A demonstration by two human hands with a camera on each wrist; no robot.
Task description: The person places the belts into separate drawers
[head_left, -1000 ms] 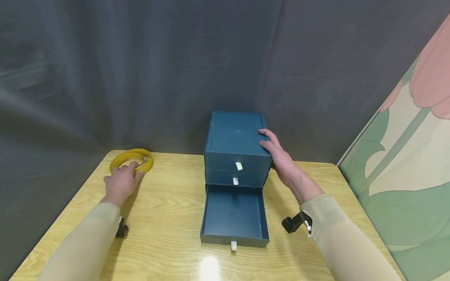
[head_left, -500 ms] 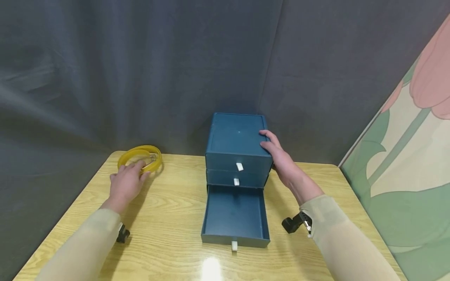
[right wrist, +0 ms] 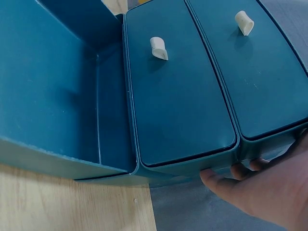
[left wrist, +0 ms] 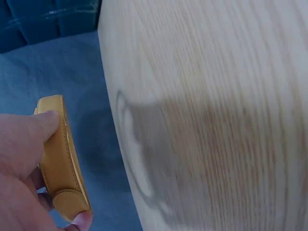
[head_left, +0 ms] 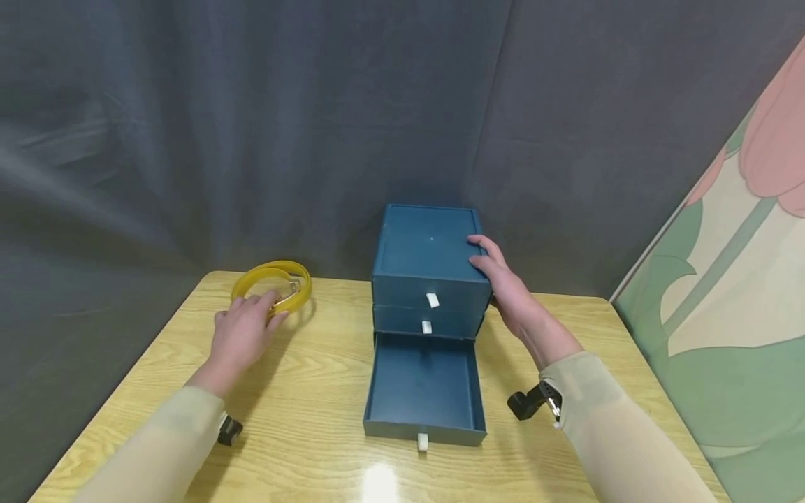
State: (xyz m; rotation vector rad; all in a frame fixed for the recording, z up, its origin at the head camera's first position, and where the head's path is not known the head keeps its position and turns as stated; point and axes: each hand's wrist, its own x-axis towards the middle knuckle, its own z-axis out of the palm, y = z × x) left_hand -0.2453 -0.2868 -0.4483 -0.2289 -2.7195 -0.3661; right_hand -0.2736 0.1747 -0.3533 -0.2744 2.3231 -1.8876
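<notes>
A coiled yellow belt (head_left: pixel 295 269) with a metal buckle is held by my left hand (head_left: pixel 242 332) at the table's far left. In the left wrist view, thumb and fingers pinch the belt (left wrist: pixel 60 159) at its coiled edge, and a looped shadow lies on the table apart from it. Right of centre, a dark blue drawer box (head_left: pixel 434 241) stands with its bottom drawer (head_left: pixel 421 391) pulled out and nothing in it. My right hand (head_left: pixel 512 293) rests at the box's right top edge; in the right wrist view its fingertips (right wrist: pixel 209 177) touch the side.
The two upper drawers are pushed in, with white pull tabs (head_left: pixel 432 300). A dark grey curtain (head_left: pixel 314 140) hangs behind the wooden table (head_left: pixel 308 398). Flower-patterned cloth (head_left: pixel 742 279) is at the right.
My left hand has moved to the right with the yellow belt, which is lifted with its shadow showing beneath. The right hand has stayed on the drawer box.
</notes>
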